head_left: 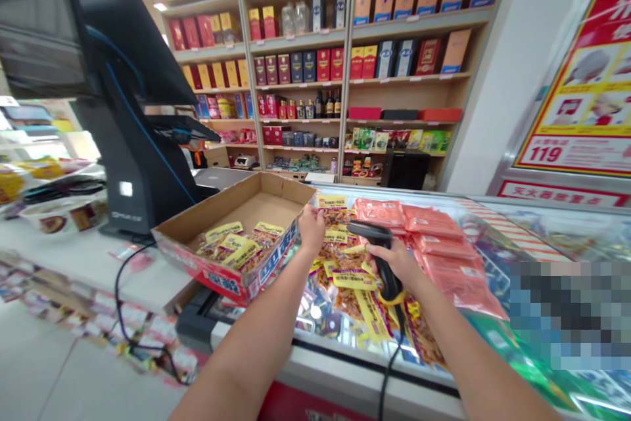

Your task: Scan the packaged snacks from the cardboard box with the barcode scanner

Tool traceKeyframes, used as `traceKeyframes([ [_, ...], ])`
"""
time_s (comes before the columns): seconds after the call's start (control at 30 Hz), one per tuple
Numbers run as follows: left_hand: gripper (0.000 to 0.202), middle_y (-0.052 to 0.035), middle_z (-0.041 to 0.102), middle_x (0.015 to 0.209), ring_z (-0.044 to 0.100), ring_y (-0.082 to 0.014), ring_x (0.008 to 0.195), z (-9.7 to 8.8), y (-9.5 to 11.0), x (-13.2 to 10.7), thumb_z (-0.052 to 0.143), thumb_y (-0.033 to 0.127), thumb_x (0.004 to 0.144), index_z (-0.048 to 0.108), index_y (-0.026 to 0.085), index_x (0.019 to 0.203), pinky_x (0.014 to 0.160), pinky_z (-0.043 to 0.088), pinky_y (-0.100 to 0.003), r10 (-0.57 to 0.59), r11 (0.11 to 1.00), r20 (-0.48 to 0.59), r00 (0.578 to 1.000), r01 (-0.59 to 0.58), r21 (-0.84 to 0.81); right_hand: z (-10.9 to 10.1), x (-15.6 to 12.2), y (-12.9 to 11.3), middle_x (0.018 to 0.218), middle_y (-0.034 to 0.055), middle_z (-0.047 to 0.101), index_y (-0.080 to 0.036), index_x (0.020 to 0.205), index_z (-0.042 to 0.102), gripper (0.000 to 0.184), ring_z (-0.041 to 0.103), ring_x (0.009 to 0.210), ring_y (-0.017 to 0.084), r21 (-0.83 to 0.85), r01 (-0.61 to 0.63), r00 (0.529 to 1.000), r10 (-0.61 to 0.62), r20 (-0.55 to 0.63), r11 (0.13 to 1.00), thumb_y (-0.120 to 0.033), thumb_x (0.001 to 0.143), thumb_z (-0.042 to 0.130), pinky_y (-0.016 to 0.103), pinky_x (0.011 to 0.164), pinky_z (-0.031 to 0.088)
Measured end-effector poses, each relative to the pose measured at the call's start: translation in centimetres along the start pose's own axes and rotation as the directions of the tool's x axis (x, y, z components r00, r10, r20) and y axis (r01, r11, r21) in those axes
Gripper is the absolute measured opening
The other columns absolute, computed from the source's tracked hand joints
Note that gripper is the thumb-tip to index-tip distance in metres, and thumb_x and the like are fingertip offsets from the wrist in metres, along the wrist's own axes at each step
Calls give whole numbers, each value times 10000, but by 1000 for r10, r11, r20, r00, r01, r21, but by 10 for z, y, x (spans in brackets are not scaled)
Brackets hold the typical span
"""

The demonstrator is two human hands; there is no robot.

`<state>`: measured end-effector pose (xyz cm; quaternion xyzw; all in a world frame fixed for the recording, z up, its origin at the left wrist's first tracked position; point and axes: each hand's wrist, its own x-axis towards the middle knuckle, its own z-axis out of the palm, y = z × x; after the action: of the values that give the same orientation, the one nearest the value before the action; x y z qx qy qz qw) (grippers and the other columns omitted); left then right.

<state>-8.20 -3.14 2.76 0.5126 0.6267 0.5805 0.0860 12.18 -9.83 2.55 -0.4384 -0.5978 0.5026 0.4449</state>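
My left hand (pixel 312 227) pinches the top edge of a yellow-labelled snack packet (pixel 331 205) and holds it up above a row of like packets (pixel 348 276) lying on the freezer's glass lid (pixel 522 237). My right hand (pixel 397 262) is closed round the grip of a black barcode scanner (pixel 377 237), whose head points left toward the held packet. The scanner's cable (pixel 392 368) hangs down over the freezer's front edge. An open cardboard box (pixel 231 224) with several of the same packets stands to the left.
Pink-red packets (pixel 434 243) are stacked on the lid to the right. A black till terminal (pixel 123 106) stands on the counter at left, with a cable trailing down. Shelves of boxed goods and bottles (pixel 320 66) fill the back wall. A red poster (pixel 586 86) hangs at right.
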Motion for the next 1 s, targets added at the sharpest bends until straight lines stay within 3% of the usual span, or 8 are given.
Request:
traceKeyframes([
  [0.17,122,-46,662,761,636,-196,764,-24,16,11,562,190,861,494,205,761,690,405,-264,-31,999,-15,999,31,41,11,3,-12,442,34,611,-148,587,653,303,537,373,134,43,18,1000,-19,16,999,-431,692,682,253,421,433],
  [0.33,61,-62,671,794,639,-206,767,-78,29,26,555,210,865,526,206,811,680,408,-270,13,993,-104,994,-1,119,47,6,-42,433,18,598,-163,578,634,259,528,369,134,54,51,993,-56,99,997,-402,660,688,252,408,432],
  [0.47,25,-76,674,783,654,-233,807,-132,21,36,567,195,842,551,210,855,728,436,-295,32,972,-163,986,7,236,87,11,-59,415,17,588,-170,551,630,259,516,363,130,84,64,980,-78,185,994,-406,640,689,250,407,430],
  [0.63,269,-169,691,911,668,-300,934,-180,-4,42,555,81,790,567,170,1044,827,462,-371,-46,910,-154,987,105,401,125,6,-67,405,21,587,-171,535,642,249,514,361,126,92,70,967,-90,238,993,-390,651,664,250,420,440],
  [0.7,317,-207,671,1049,649,-312,1027,-184,-9,41,525,49,785,569,152,1081,881,459,-394,-15,891,-132,991,73,448,130,2,-66,402,24,584,-167,528,643,248,516,362,126,80,64,967,-82,243,995,-387,640,664,246,415,440],
  [0.8,320,-202,578,1280,569,-298,1191,-173,-7,35,483,28,785,601,161,1051,979,431,-402,128,899,-102,987,-72,433,126,-3,-62,425,20,599,-166,552,645,234,516,362,124,92,60,971,-80,224,994,-387,625,676,244,403,439],
  [0.9,304,-154,567,1309,548,-252,1214,-144,4,27,484,26,780,628,177,1001,1024,411,-366,240,923,-38,970,-217,317,110,-5,-56,451,13,613,-172,579,634,219,506,361,120,130,47,979,-72,192,990,-380,624,683,247,394,437],
  [1.0,238,-119,658,1138,599,-224,1112,-104,13,16,535,70,791,632,179,979,987,432,-333,244,942,94,965,-259,215,84,-3,-50,434,17,598,-166,571,622,245,498,347,122,118,32,989,-48,140,992,-392,647,674,252,386,431],
])
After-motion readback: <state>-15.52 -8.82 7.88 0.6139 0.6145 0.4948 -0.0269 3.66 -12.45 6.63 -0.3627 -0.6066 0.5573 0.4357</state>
